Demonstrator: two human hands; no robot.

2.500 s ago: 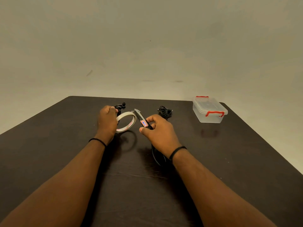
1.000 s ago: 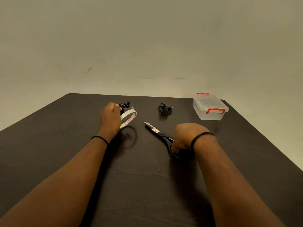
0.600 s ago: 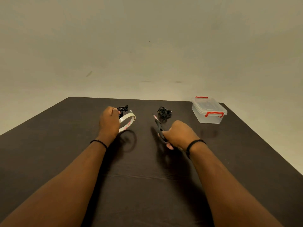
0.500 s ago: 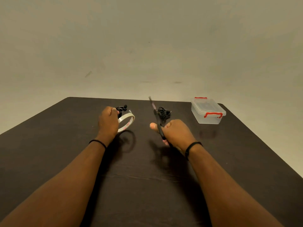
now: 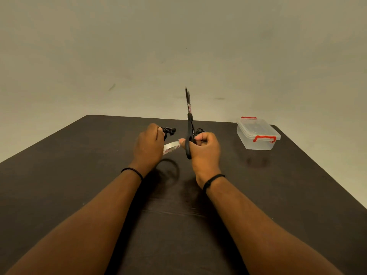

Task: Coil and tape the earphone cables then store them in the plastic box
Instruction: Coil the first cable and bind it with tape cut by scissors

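**A:** What do I have in front of me?

**B:** I'm looking down at a dark brown wooden table point(image 5: 258, 195), and I'll place everything from the clear plastic box with red clip handles point(image 5: 258, 133). That box sits lidded near the table's far right corner, well apart from both hands.

**A:** And the left hand?

**B:** The left hand point(image 5: 149, 149) is well to the left of the box, raised above the table, fingers curled into a fist. A coiled black earphone cable point(image 5: 168, 131) sticks out of the far side of that fist, earbuds showing. A white roll of adhesive tape point(image 5: 171, 148) hangs off the same hand on the side facing the box; I can't tell which fingers hold the roll.

**A:** Right hand?

**B:** The right hand point(image 5: 204, 149) is between the left hand and the box, fingers and thumb curled through the handles of a pair of black-handled scissors point(image 5: 189, 124). The blades stand nearly upright, tips pointing up past the table's far edge, and look closed or almost closed. The thumb tip is just beside the tape roll.

**A:** Any other cable?

**B:** A second tangled black earphone cable point(image 5: 199, 131) lies on the table just behind the right hand, mostly hidden by it, to the left of the box.
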